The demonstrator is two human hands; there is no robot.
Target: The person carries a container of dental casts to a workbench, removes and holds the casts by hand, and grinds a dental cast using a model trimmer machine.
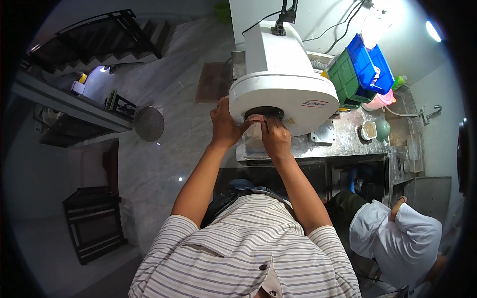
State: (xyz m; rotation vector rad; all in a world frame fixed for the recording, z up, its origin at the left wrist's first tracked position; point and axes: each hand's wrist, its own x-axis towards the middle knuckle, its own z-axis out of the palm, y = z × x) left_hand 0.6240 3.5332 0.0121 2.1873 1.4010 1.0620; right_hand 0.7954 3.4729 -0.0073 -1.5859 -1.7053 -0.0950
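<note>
A white machine (283,99) with a rounded front housing and red lettering stands on the bench before me. Its front has a dark round opening (273,111). At the lower edge of this opening is a small pinkish-brown piece (256,118), its exact kind too small to make out. My right hand (277,138) pinches the piece from the right, fingers bent. From the left, the thumb of my left hand (227,125) presses on it, while the other fingers curl up beside the housing's left edge. The fingertips partly hide the piece.
Green bin (343,79) and blue bin (367,64) stand right of the machine. A metal plate (324,133), a pale cup (368,130) and a green bowl (382,129) sit on the bench (348,146). Another person in a white shirt (402,238) is at lower right.
</note>
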